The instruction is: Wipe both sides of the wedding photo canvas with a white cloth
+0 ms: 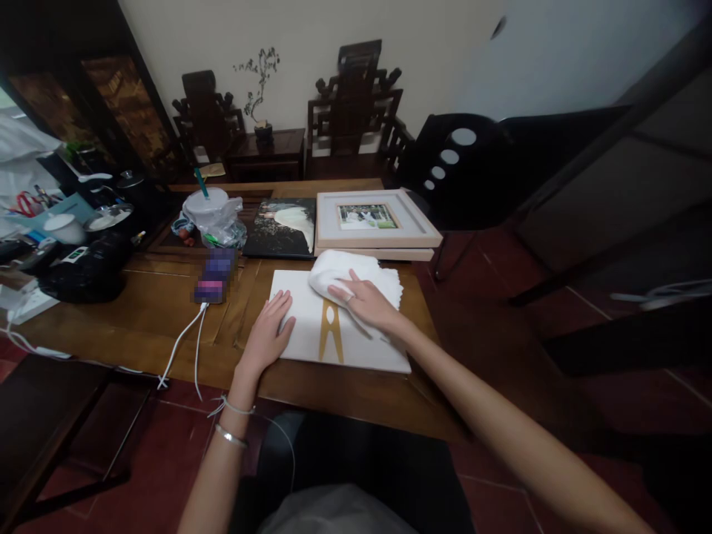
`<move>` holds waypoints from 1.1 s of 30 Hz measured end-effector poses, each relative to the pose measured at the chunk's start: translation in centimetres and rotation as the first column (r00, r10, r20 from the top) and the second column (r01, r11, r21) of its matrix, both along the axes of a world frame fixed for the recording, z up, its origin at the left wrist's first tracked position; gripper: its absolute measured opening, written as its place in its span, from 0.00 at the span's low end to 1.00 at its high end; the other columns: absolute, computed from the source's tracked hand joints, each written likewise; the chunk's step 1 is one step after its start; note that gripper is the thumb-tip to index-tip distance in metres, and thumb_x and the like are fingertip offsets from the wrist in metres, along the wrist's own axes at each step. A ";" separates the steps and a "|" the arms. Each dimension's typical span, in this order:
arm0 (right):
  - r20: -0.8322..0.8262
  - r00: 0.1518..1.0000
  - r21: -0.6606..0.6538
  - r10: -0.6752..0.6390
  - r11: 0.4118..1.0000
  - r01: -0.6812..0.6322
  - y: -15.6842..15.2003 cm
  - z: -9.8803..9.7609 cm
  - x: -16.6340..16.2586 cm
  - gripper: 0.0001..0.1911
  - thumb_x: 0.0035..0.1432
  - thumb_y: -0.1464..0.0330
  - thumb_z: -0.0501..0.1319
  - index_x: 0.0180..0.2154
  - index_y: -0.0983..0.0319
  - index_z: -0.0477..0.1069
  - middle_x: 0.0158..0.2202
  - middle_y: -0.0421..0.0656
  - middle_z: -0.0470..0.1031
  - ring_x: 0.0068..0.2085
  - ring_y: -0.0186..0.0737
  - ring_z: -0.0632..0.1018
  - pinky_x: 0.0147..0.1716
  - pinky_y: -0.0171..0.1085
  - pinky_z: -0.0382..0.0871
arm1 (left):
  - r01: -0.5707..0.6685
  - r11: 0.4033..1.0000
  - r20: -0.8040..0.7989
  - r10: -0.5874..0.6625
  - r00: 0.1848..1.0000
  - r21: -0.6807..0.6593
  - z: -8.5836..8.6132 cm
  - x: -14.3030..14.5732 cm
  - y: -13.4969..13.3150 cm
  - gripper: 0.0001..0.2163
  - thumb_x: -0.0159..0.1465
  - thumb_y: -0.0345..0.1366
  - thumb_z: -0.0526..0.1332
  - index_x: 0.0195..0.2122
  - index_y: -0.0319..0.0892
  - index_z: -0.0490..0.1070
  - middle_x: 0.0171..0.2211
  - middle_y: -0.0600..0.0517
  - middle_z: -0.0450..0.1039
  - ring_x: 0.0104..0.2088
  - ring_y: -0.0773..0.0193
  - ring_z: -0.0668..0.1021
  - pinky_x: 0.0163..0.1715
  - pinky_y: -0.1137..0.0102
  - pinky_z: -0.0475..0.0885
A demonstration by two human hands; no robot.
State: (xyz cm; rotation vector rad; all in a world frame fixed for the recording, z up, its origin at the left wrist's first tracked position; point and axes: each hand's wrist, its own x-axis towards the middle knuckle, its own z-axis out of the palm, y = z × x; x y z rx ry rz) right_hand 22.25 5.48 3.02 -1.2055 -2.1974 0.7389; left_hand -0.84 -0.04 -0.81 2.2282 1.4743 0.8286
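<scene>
A white flat board (311,337) with a gold clothespin-like mark lies near the front edge of the wooden table (150,311). My left hand (268,334) rests flat on the board's left part, fingers stretched out. My right hand (364,300) lies palm down on a bunched white cloth (356,271) that sits on the board's upper right corner, fingers extended over it.
Behind the board lie a dark photo print (282,226) and stacked light wooden picture frames (374,220). A plastic cup in a bag (214,215), a phone with white cables (214,276), a kettle and tea things (83,259) crowd the left. A black chair (472,167) stands at right.
</scene>
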 end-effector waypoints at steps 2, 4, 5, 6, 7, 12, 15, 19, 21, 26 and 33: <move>0.078 0.994 0.106 0.071 0.991 -0.079 -1.8 -0.2 -0.9 0.17 0.65 0.62 0.49 0.42 0.59 0.74 0.53 0.49 0.73 0.62 0.54 0.62 0.62 0.62 0.39 | -0.006 1.000 0.002 0.006 1.000 -0.011 0.0 0.0 0.0 0.20 0.68 0.37 0.48 0.61 0.40 0.59 0.63 0.44 0.59 0.65 0.58 0.58 0.64 0.54 0.53; 0.154 0.973 0.146 0.171 0.970 -0.194 -4.5 -0.1 -1.1 0.15 0.64 0.67 0.50 0.42 0.60 0.74 0.55 0.51 0.71 0.63 0.53 0.60 0.61 0.64 0.36 | -0.012 1.000 0.002 0.012 1.000 -0.022 0.1 0.0 0.1 0.20 0.69 0.37 0.47 0.61 0.39 0.60 0.63 0.44 0.59 0.65 0.59 0.57 0.64 0.54 0.53; 0.175 0.959 0.134 0.221 0.960 -0.246 -5.9 0.2 -1.0 0.14 0.63 0.69 0.51 0.42 0.60 0.74 0.56 0.51 0.70 0.64 0.52 0.59 0.62 0.64 0.36 | -0.014 1.000 0.000 0.014 1.000 -0.026 0.1 0.0 0.1 0.20 0.69 0.37 0.47 0.61 0.39 0.60 0.63 0.44 0.58 0.65 0.59 0.57 0.64 0.54 0.52; 0.187 0.943 0.107 0.273 0.949 -0.296 -7.3 0.6 -0.8 0.14 0.63 0.70 0.50 0.43 0.60 0.74 0.57 0.50 0.68 0.64 0.51 0.58 0.62 0.63 0.36 | -0.013 0.999 -0.004 0.013 1.000 -0.029 0.1 0.1 0.0 0.20 0.69 0.37 0.47 0.61 0.38 0.59 0.63 0.44 0.58 0.65 0.59 0.57 0.64 0.54 0.52; 0.190 0.926 0.068 0.326 0.937 -0.343 -8.5 1.1 -0.4 0.14 0.63 0.71 0.51 0.43 0.60 0.74 0.58 0.49 0.67 0.64 0.50 0.58 0.62 0.62 0.36 | -0.010 0.999 -0.008 0.009 1.000 -0.031 0.1 0.1 0.0 0.20 0.69 0.36 0.47 0.61 0.38 0.59 0.63 0.43 0.58 0.65 0.59 0.57 0.64 0.54 0.52; 0.078 0.853 -0.179 0.516 0.849 -0.497 -9.9 2.9 1.9 0.14 0.65 0.66 0.51 0.43 0.58 0.74 0.54 0.43 0.73 0.62 0.45 0.63 0.65 0.52 0.36 | 0.005 1.000 0.003 -0.005 1.000 -0.021 0.0 0.0 0.1 0.20 0.68 0.35 0.47 0.61 0.41 0.59 0.64 0.45 0.57 0.66 0.58 0.57 0.64 0.52 0.52; 0.006 0.895 -0.252 0.447 0.866 -0.431 -7.1 2.3 3.1 0.19 0.65 0.57 0.49 0.40 0.57 0.76 0.47 0.39 0.77 0.61 0.49 0.64 0.64 0.53 0.45 | -0.003 1.000 0.015 0.003 1.000 -0.022 -0.1 0.0 0.1 0.20 0.68 0.36 0.48 0.61 0.40 0.59 0.63 0.45 0.58 0.65 0.58 0.57 0.64 0.52 0.52; 0.005 0.980 -0.177 0.200 0.964 -0.196 -2.2 0.9 2.2 0.25 0.63 0.51 0.47 0.37 0.59 0.76 0.42 0.42 0.79 0.62 0.55 0.63 0.61 0.56 0.51 | -0.014 0.999 0.064 0.016 0.998 -0.037 0.1 0.1 0.0 0.20 0.69 0.38 0.48 0.60 0.39 0.61 0.62 0.44 0.59 0.65 0.58 0.58 0.64 0.54 0.51; 0.030 0.997 -0.095 0.076 0.993 -0.073 -0.6 0.5 0.3 0.24 0.65 0.53 0.46 0.43 0.58 0.75 0.49 0.43 0.76 0.61 0.54 0.64 0.61 0.56 0.49 | -0.023 0.999 0.143 0.030 0.989 -0.049 0.5 0.2 -0.2 0.21 0.69 0.40 0.48 0.60 0.39 0.61 0.63 0.44 0.59 0.65 0.59 0.59 0.65 0.55 0.51; 0.255 0.964 0.166 0.075 0.979 -0.120 -1.4 0.0 -5.0 0.16 0.65 0.65 0.50 0.46 0.61 0.74 0.58 0.51 0.68 0.64 0.54 0.58 0.61 0.65 0.36 | -0.094 0.993 0.455 0.114 0.883 -0.067 1.1 0.0 -0.3 0.23 0.69 0.45 0.46 0.62 0.42 0.58 0.64 0.46 0.57 0.64 0.59 0.60 0.65 0.59 0.52; 0.186 0.759 0.073 0.624 0.762 -0.644 -8.0 1.7 -3.2 0.12 0.62 0.71 0.54 0.43 0.58 0.75 0.56 0.45 0.70 0.63 0.41 0.61 0.65 0.53 0.35 | -0.174 0.985 0.526 0.150 0.837 -0.004 1.0 0.0 -0.3 0.25 0.70 0.47 0.40 0.63 0.43 0.57 0.65 0.48 0.55 0.65 0.60 0.58 0.66 0.60 0.49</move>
